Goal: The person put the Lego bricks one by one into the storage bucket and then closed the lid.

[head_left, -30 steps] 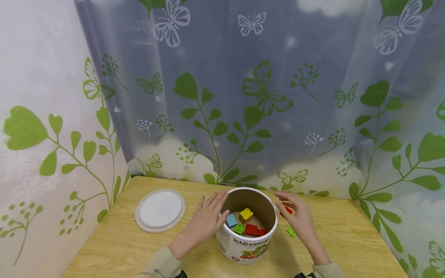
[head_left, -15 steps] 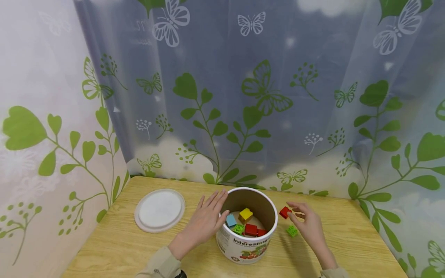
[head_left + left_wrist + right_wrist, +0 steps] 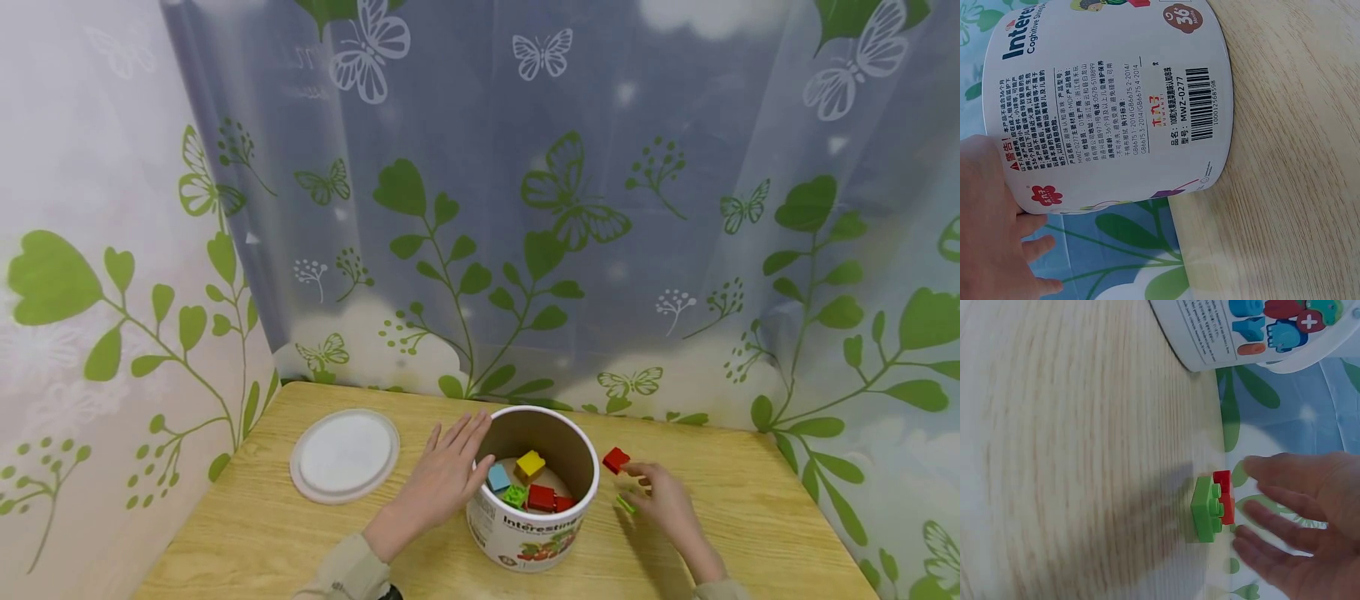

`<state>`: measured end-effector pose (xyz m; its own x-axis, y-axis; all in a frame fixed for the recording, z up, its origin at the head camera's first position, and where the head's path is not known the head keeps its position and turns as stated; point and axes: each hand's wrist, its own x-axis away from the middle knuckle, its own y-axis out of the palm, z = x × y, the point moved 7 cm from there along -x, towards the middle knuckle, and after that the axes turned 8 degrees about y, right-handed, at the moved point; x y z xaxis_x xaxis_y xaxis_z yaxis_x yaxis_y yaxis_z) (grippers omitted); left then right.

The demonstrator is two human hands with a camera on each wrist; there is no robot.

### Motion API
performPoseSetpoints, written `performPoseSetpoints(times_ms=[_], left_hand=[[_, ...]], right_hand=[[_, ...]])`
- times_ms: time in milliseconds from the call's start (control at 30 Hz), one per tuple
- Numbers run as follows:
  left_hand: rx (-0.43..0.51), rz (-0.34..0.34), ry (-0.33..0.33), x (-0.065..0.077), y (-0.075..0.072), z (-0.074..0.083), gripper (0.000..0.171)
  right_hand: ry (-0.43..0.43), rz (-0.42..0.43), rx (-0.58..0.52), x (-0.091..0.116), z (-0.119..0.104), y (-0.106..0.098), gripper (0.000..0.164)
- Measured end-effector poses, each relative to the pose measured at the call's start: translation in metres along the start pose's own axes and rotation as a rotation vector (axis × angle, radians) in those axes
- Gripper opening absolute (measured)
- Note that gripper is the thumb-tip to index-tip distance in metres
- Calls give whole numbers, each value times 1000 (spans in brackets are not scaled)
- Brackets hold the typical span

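A white round bucket [image 3: 522, 533] stands upright on the table, with several toy building bricks inside: a yellow brick [image 3: 530, 464], a light blue one, a green one and red ones. My left hand [image 3: 442, 475] rests against the bucket's left side at the rim, fingers straight; the left wrist view shows it by the printed label [image 3: 1116, 112]. Right of the bucket, my right hand [image 3: 667, 504] hovers over a green brick [image 3: 1205, 509], fingers spread and apart from it. In the head view those fingers partly cover the green brick. Just beyond it lies a red brick [image 3: 616, 460].
A round white lid [image 3: 345, 456] lies on the table left of the bucket. The wooden table [image 3: 247, 517] meets a curtain [image 3: 480, 208] printed with leaves and butterflies at the back. Another printed sheet [image 3: 112, 250] hangs on the left.
My right hand has moved away from the bucket's rim to the right, then down over the green brick. The red brick is now uncovered. My left hand has stayed in place.
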<state>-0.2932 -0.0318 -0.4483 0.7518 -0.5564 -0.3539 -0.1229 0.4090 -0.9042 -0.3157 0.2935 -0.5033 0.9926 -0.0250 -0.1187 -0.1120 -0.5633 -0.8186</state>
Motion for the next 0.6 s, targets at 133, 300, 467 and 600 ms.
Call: performPoseSetpoints(times_ms=[133, 300, 467, 600], left_hand=[[-2, 3, 2, 0, 0, 0, 60], [0, 2, 3, 0, 0, 1, 60], [9, -1, 0, 0, -1, 1, 60], [14, -1, 2, 0, -1, 1, 60]], right_hand=[[37, -63, 33, -1, 6, 7, 42], [71, -93, 64, -2, 11, 13, 43], [43, -75, 90, 0, 11, 14, 36], [13, -58, 90, 0, 10, 15, 32]])
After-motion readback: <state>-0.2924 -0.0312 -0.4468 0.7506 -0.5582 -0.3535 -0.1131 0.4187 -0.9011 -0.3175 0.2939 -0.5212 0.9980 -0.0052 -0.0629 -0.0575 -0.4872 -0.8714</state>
